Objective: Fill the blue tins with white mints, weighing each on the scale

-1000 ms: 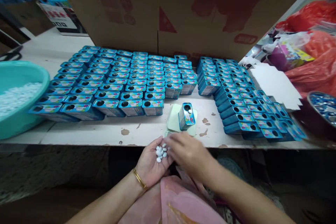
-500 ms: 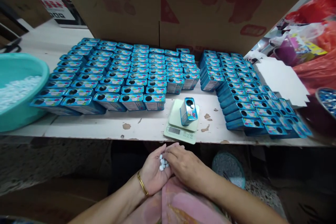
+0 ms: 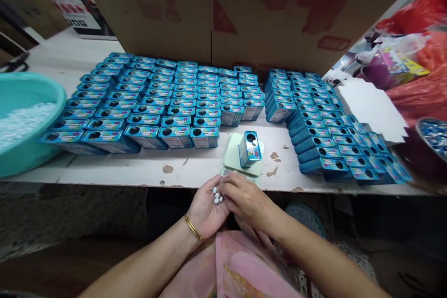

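Note:
My left hand [image 3: 205, 212] is cupped palm up at the table's front edge, holding a few small white candies [image 3: 217, 196]. Bent over that palm, my right hand [image 3: 249, 201] has its fingers curled together beside the candies; whether one is between the fingertips is hidden. Just beyond both hands, a blue candy tin [image 3: 250, 152] stands on a pale green kitchen scale [image 3: 230, 157]. The tin has a round dark hole in its top, with a white candy by the hole. My hands cover most of the scale's display.
Rows of blue tins [image 3: 174, 136] fill the table's left and middle; another block of tins [image 3: 321, 152] stands at right. A turquoise basin [image 3: 57, 98] of white candies sits at far left. A large cardboard box [image 3: 195, 14] rises behind. A tub [image 3: 303, 216] is on the floor.
Both hands have moved forward to the table edge and now block the scale's display. Fewer candies show in my left palm.

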`<action>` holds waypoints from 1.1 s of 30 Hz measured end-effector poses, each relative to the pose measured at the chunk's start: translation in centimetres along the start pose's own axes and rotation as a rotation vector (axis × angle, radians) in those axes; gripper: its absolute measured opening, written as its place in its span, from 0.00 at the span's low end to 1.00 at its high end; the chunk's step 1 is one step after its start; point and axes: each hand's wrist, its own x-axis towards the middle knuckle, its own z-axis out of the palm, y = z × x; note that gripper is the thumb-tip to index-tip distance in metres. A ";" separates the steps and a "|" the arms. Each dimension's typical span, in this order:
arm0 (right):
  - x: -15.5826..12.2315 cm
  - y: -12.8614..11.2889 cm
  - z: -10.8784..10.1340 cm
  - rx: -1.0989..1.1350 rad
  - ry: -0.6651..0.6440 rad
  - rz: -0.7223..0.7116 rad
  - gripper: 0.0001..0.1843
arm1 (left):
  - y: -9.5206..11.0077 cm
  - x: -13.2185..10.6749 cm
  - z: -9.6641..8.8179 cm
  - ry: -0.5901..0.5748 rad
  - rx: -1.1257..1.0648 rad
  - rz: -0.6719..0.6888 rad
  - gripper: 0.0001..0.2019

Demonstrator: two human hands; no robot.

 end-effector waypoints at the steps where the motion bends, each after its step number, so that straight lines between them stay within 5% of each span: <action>1: 0.3 0.0 -0.6 0.023 0.029 -0.008 0.10 | 0.2 0.1 0.4 -0.015 -0.017 0.016 0.11; 7: 1.7 0.7 -4.9 0.167 0.272 0.054 0.11 | 1.5 0.8 3.3 -0.106 -0.068 0.113 0.11; 13: 3.3 4.7 -8.4 0.134 0.457 0.144 0.09 | 2.3 1.1 4.1 -0.050 -0.028 0.142 0.14; 19: 3.9 6.7 -9.0 -0.028 0.407 0.127 0.10 | 2.7 0.7 2.6 -0.010 -0.030 0.143 0.13; 33: 2.8 6.2 -9.6 -0.087 0.390 0.089 0.14 | 3.1 -0.2 0.5 0.037 -0.022 0.152 0.14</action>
